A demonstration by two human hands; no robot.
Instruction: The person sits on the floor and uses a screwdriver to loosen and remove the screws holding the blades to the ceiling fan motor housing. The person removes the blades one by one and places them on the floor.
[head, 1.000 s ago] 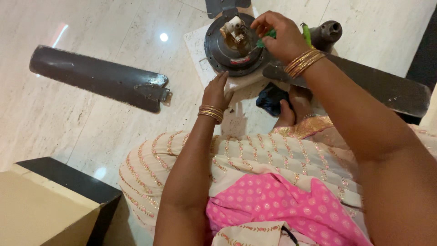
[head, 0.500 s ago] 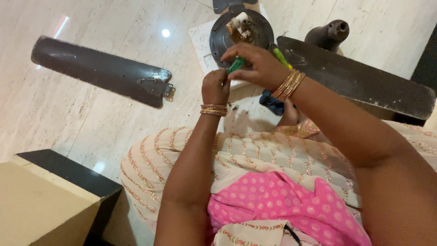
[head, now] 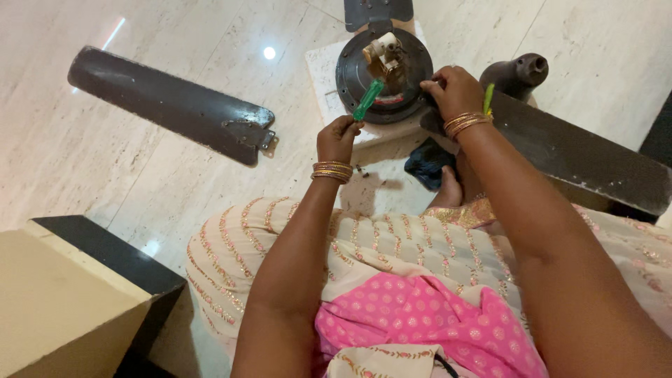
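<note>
A dark ceiling fan motor [head: 353, 73] lies on a white slab on the floor in front of me, its top wiring and white capacitor exposed. My left hand [head: 337, 138] is closed around a green-handled screwdriver [head: 369, 99], whose handle points up toward the motor. My right hand [head: 455, 89] rests on the motor's right rim where a dark fan blade [head: 581, 157] joins it. A second green tool [head: 488, 99] shows beside my right wrist; whether the hand holds it I cannot tell.
A detached dark fan blade [head: 168, 103] lies on the marble floor to the left. A dark cone-shaped fan cover [head: 518, 73] stands at the upper right. A dark blue cloth [head: 427, 163] lies by my foot. A cardboard box [head: 63, 308] sits lower left.
The green screwdriver passed from my right hand to my left hand. My right hand then moved back up to the motor's right rim.
</note>
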